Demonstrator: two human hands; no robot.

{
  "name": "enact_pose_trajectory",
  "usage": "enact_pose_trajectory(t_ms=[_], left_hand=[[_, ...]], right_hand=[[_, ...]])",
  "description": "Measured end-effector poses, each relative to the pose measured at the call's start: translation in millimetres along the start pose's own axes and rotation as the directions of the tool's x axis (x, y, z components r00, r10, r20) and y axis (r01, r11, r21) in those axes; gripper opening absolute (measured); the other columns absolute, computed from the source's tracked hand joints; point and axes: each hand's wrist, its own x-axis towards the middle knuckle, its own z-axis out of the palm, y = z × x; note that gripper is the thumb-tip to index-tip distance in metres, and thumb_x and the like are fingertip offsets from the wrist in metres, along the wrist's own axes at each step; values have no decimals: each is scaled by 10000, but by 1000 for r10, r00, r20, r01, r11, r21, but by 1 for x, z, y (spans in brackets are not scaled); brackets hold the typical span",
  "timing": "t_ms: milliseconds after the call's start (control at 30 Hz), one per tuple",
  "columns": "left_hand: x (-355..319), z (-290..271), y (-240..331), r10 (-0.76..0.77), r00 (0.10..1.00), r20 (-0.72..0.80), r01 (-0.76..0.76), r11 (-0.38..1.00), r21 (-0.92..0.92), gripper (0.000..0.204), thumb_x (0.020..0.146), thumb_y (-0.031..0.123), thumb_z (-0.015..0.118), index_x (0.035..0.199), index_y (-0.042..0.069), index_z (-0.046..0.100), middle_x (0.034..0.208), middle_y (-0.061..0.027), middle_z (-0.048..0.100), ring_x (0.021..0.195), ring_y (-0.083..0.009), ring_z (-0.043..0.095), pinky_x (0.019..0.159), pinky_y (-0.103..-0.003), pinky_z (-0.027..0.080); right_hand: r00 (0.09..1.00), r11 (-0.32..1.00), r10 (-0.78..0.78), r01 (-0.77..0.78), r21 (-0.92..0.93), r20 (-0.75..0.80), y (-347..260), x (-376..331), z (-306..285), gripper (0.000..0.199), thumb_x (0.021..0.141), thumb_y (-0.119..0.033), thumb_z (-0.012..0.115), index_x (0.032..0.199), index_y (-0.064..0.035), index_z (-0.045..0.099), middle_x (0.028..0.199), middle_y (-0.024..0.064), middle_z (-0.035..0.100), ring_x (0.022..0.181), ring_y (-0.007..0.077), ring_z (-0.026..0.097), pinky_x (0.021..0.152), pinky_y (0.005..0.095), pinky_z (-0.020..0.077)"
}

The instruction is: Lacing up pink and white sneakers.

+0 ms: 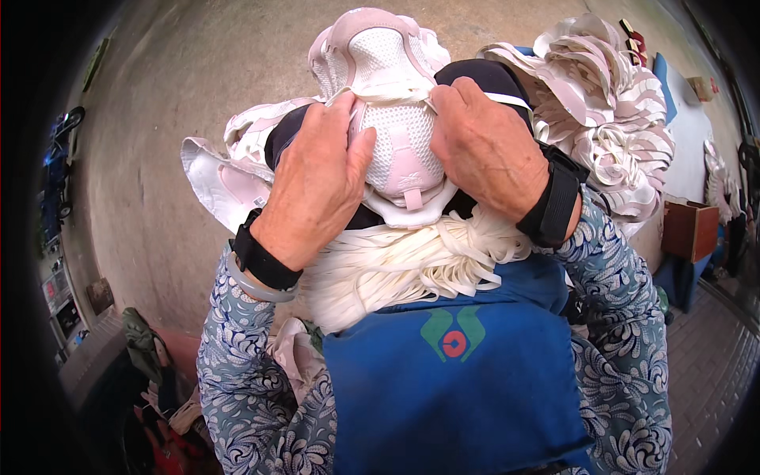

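A pink and white mesh shoe upper (398, 150) rests between my knees, its tongue tab toward me. A white shoelace (389, 96) crosses it, running from one hand to the other. My left hand (321, 174) is closed on the lace at the upper's left edge, thumb pointing in. At the right edge my right hand (484, 146) is closed too, pinching the lace's other side; its fingertips are partly hidden. Across my lap, on the blue apron (451, 380), lies a thick bundle of loose white laces (396, 269).
Stacked pink and white shoe uppers (609, 119) heap up beyond my right hand. More uppers (229, 178) lie by my left knee. A brown wooden box (689, 229) stands at the right. Concrete floor (158, 158) stretches out ahead and left.
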Motion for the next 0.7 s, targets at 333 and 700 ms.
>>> enact_pose_trajectory(t_ms=[333, 700], left_hand=[[3, -14, -14, -286, 947, 147, 322, 843, -431, 137, 952, 96, 551, 999, -14, 617, 887, -141, 652, 765, -204, 611, 694, -310, 486], [18, -22, -21, 109, 994, -32, -111, 992, -63, 119, 908, 89, 546, 970, 0, 594, 867, -173, 611, 811, -340, 584, 739, -381, 463]], right_hand=[[965, 959, -138, 186, 213, -223, 12, -3, 2, 218, 858, -15, 559, 1076, -11, 546, 864, 152, 552, 749, 345, 612, 663, 402, 499], [956, 809, -273, 287, -513, 105, -26, 15, -19, 239, 755, -118, 603, 982, -45, 589, 929, 69, 503, 818, 198, 569, 701, 328, 481]])
